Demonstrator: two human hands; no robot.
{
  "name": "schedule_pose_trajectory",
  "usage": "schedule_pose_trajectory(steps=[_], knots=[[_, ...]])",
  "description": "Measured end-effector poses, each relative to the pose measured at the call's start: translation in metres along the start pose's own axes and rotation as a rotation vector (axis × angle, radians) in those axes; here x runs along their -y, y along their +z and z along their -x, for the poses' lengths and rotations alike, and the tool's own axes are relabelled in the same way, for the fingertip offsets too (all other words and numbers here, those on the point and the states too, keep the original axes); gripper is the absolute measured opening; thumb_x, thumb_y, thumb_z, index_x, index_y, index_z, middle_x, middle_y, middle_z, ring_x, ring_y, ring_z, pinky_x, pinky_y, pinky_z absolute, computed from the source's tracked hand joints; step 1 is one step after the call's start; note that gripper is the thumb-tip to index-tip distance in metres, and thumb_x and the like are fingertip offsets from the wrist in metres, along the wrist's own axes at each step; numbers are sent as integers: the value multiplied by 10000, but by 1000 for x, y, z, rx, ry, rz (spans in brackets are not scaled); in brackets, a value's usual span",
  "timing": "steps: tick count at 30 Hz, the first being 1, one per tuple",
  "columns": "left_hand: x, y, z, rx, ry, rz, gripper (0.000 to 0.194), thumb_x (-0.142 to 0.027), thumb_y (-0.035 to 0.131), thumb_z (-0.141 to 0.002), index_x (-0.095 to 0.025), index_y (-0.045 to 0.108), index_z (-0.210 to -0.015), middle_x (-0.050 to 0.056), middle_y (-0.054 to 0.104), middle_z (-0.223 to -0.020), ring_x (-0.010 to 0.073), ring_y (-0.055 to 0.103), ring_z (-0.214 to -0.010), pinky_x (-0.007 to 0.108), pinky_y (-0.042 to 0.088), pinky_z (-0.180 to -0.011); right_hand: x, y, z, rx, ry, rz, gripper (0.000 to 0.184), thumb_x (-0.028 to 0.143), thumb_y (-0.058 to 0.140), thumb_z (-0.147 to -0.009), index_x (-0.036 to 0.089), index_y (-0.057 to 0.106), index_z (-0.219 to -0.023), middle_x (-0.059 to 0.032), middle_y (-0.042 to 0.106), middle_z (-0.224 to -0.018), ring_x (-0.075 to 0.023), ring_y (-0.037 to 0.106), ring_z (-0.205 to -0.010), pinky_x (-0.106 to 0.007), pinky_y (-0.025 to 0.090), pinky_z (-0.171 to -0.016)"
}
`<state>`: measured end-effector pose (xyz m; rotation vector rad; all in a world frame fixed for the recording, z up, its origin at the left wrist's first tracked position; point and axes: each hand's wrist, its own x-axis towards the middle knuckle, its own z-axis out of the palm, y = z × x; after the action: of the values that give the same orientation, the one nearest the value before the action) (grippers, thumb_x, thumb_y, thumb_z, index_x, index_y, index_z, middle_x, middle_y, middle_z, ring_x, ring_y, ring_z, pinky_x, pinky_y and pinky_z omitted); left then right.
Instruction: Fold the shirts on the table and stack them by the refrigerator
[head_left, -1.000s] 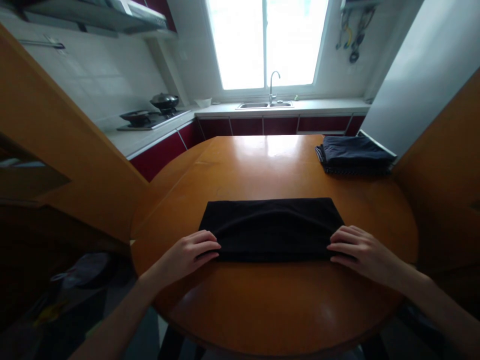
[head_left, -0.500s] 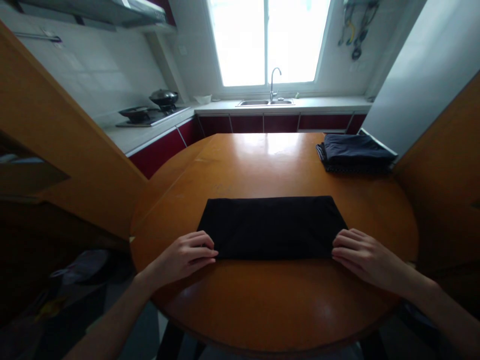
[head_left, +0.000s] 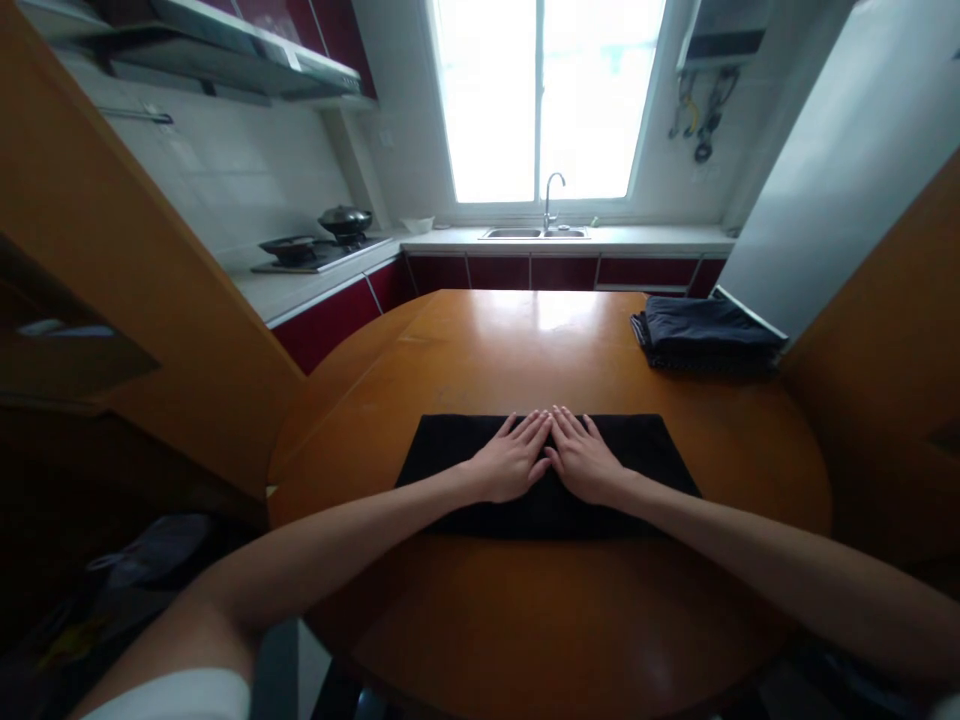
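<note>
Inward from the black folded cloth's [head_left: 551, 518] near corners, both hands have moved to its middle. I see the left hand [head_left: 510, 462] and right hand [head_left: 583, 462] laid palm-down on it, flattened out and gripping nothing, fingertips close together at the far edge. That cloth lies on the near half of the wooden table [head_left: 555, 620]. Far right, I have a dark folded stack [head_left: 709, 332]; beyond the table's far edge, a sink [head_left: 534, 234].
</note>
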<state>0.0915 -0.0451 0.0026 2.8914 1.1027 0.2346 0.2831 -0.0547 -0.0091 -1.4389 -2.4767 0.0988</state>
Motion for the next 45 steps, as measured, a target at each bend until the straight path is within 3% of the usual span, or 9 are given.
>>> schedule_pose_trajectory(steps=[3,7,12,20,24,28,36,40,45], knots=[[6,11,18,-23,-12,-1,713,-560,266,-1041,-146,149,-1609,149,217,-1643,252,135,-1539,437,72,-1234,-18,9,14,-5,29,-11,679,516,346,-1001,151,301,-1572,-149,282,-1627,-302,238,-1508,-526,211,-1207],[27,2,52,-2,-143,34,688,-588,252,-1038,-229,148,-1616,81,183,-1661,237,127,-1541,420,95,-1233,-55,1,36,-11,137,3,730,625,292,-993,198,284,-1585,-123,315,-1619,-278,256,-1504,-497,200,-1219],[59,-5,93,23,-423,11,748,-623,234,-1023,-146,219,-1598,122,191,-1652,261,162,-1534,467,125,-1230,-89,-8,57,16,232,49,734,647,258,-987,220,297,-1582,-88,279,-1636,-272,210,-1519,-520,157,-1230],[107,-2,144,-49,-612,42,835,-675,261,-982,-77,294,-1564,217,274,-1607,330,234,-1507,549,228,-1191,-132,-9,82,-60,370,-23,698,591,312,-986,171,374,-1540,-139,334,-1607,-307,260,-1500,-590,218,-1197],[140,-29,127,-144,-618,214,858,-705,294,-949,-34,452,-1460,247,444,-1511,347,411,-1419,507,326,-1153,-162,-25,66,-156,276,-196,599,579,454,-938,160,610,-1337,-176,595,-1397,-334,529,-1323,-522,408,-1110],[161,-56,90,-38,-444,468,730,-726,505,-845,-120,638,-1230,157,687,-1195,281,655,-1074,394,510,-944,-179,-50,30,14,193,-409,528,605,599,-829,153,723,-1073,-138,741,-1055,-284,703,-936,-405,555,-863],[186,-75,42,569,-387,482,510,-659,688,-737,-165,681,-862,-1,633,-772,161,542,-701,252,402,-634,-181,-79,-14,549,163,-544,548,628,778,-659,133,730,-889,-41,691,-788,-182,592,-701,-271,422,-614],[190,-80,34,611,-305,515,449,-613,728,-723,-178,620,-758,-30,551,-694,145,480,-665,246,350,-596,-180,-84,-23,694,133,-588,483,608,780,-666,144,678,-754,15,604,-696,-137,506,-637,-257,342,-581],[190,-94,32,526,-304,603,428,-523,800,-682,-184,542,-724,-52,483,-653,117,419,-615,244,312,-558,-181,-95,-40,688,123,-627,467,592,798,-637,162,636,-718,34,561,-671,-128,475,-635,-258,336,-598]])
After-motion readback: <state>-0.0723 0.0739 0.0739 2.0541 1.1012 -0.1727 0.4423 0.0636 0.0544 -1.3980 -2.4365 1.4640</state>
